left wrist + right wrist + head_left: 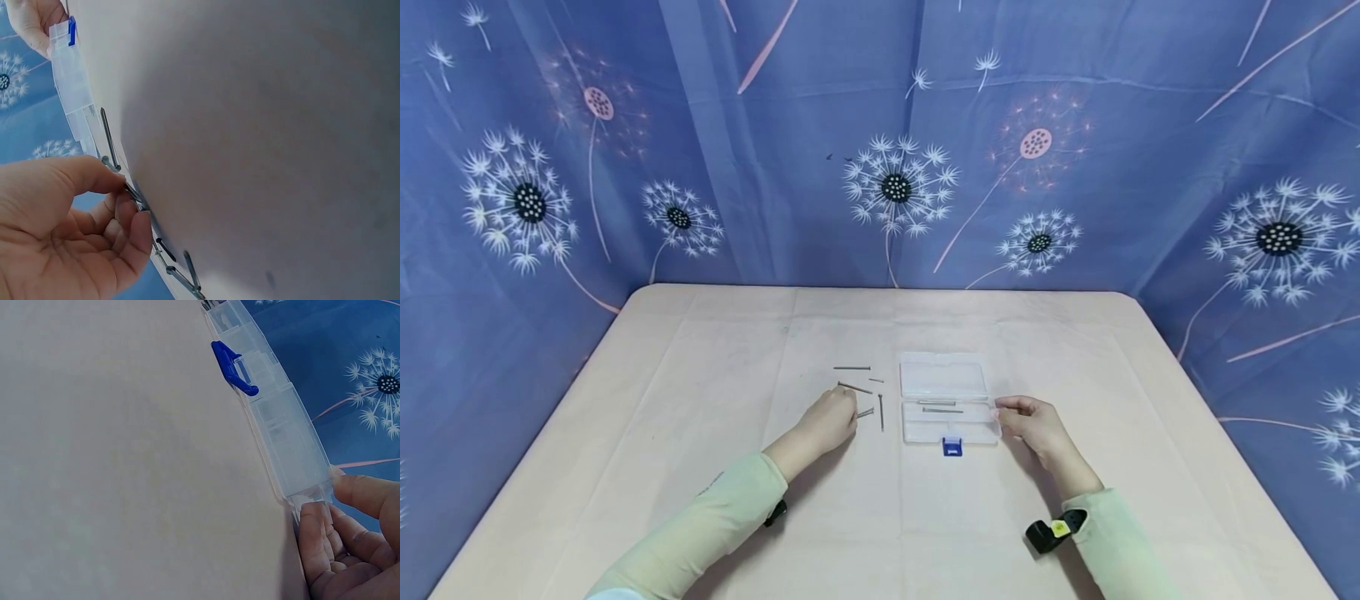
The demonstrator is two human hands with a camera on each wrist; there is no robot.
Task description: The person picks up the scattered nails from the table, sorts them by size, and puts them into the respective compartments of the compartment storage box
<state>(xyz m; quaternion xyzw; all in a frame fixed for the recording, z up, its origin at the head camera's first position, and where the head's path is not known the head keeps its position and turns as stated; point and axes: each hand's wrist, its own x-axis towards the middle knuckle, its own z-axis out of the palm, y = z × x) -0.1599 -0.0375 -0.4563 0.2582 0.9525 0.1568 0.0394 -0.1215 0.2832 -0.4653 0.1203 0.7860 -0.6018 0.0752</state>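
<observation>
My left hand [829, 418] is at the loose nails, its thumb and fingertip pinching a thin metal nail [132, 192]. Close by on the cloth lie more nails, one upright in the head view [882, 413] and another across the back [852, 367]. Right of them sits a clear plastic box [917, 435], lid [943, 379] folded back and blue latch [952, 447] facing me. Inside one compartment, nails [942, 410] lie sideways. With thumb and fingers, my right hand [1036, 423] grips the box's right end. The pinched nail is partly covered by fingers.
A pale cloth covers the table [715, 367]. Blue curtains [790, 183] with a dandelion print stand behind it and at both sides. Each wrist wears a black camera, the right one [1045, 536] resting low near the table.
</observation>
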